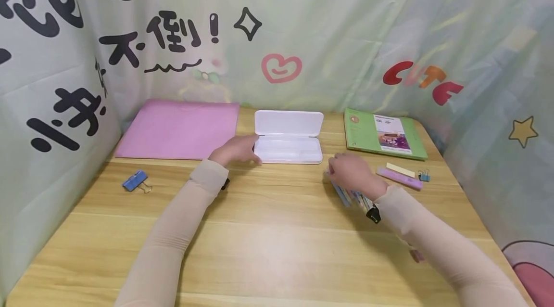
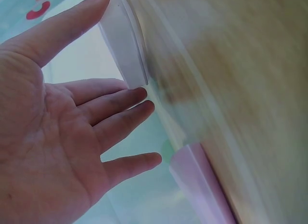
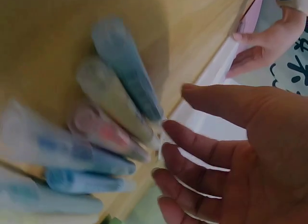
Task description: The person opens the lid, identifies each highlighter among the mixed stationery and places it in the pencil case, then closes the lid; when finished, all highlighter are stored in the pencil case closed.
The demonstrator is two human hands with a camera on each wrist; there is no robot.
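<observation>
A white pencil case (image 1: pixel 287 125) lies with its lid raised at the back middle of the table. My left hand (image 1: pixel 237 149) is at the case's left end; in the left wrist view its fingers (image 2: pixel 122 123) are spread, with the thumb and some fingertips right at the case's edge. To the right of the case, my right hand (image 1: pixel 352 172) reaches over a row of pens, partly hidden under it. The right wrist view shows its fingers loosely extended near the tips of a blue pen (image 3: pixel 127 65), a yellowish pen (image 3: pixel 113 98), a pink pen (image 3: pixel 103 130) and several bluish ones, blurred.
Behind my left arm lies a pink folder (image 1: pixel 186 129), with a blue binder clip (image 1: pixel 135 180) in front. At the right are a green book (image 1: pixel 368 131), a cream strip (image 1: pixel 400 170), a purple stick (image 1: pixel 400 178) and a small teal clip (image 1: pixel 424 175). A pinkish object (image 1: pixel 417 255) shows beside my right sleeve.
</observation>
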